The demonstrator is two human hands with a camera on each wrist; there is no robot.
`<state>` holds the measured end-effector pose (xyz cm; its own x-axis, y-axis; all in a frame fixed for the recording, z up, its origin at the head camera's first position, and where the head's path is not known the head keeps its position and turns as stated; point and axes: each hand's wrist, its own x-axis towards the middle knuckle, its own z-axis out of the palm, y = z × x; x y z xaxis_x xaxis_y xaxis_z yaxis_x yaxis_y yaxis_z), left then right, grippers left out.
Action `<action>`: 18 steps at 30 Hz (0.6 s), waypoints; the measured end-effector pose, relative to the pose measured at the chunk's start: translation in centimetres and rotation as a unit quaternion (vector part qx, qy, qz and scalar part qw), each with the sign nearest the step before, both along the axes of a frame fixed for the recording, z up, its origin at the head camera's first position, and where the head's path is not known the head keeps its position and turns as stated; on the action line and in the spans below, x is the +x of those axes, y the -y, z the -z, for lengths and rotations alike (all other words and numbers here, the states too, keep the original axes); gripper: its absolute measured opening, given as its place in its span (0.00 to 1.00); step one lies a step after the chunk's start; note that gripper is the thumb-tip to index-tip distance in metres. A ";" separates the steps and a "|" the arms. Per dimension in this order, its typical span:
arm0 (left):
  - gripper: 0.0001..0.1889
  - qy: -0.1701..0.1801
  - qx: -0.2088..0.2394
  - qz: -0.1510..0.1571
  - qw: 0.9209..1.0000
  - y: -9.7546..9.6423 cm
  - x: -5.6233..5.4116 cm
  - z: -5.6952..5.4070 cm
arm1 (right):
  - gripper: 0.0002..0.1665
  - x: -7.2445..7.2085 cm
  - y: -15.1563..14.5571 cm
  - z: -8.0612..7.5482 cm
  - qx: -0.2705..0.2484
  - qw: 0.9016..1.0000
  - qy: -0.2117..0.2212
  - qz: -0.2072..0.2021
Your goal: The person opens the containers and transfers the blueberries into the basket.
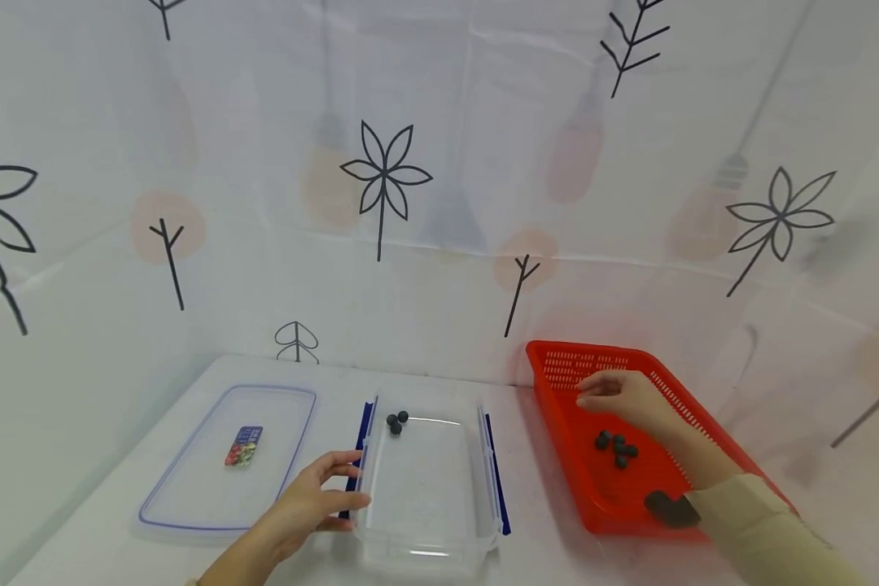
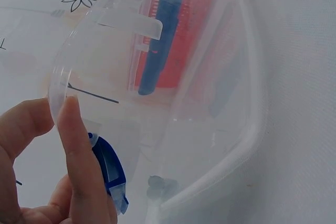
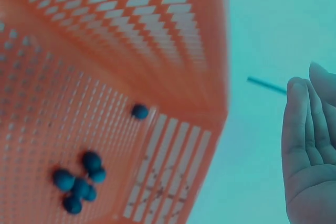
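A clear plastic container with blue side clips stands in the middle of the table, holding several small dark round balls that look like blueberries in its far left corner. My left hand pinches the container's left rim between thumb and finger; the left wrist view shows the fingertips on either side of the wall. Above the red basket hovers my right hand, its fingers extended and nothing visible in them. More of the dark balls lie on the basket floor below it.
A clear lid with a blue edge and a colourful sticker lies on the white table at left. Behind everything hangs a white printed curtain. A dark oval object shows at the right sleeve's cuff.
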<state>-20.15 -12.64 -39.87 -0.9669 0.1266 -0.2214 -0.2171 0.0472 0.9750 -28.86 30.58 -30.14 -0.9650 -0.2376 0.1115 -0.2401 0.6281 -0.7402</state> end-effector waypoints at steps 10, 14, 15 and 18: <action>0.35 0.001 -0.004 0.002 1.000 0.0 0.0 0.0 | 0.18 0.2 3.9 0.1 -0.011 1.000 0.007 0.003; 0.35 0.002 -0.005 0.003 1.000 0.0 0.0 0.0 | 0.18 0.0 5.2 0.4 -0.020 1.000 0.011 -0.003; 0.35 0.001 -0.006 0.002 1.000 0.0 0.0 0.0 | 0.18 0.0 5.4 0.5 -0.027 1.000 0.012 -0.005; 0.35 0.001 -0.005 0.002 1.000 -0.1 0.0 0.0 | 0.17 -0.3 6.1 0.6 -0.034 0.999 0.009 -0.005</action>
<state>-20.19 -12.58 -39.86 -0.9659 0.1273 -0.2255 -0.2197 0.0583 0.9738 -29.12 24.47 -30.78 -0.9644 -0.2405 0.1103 -0.2329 0.5738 -0.7852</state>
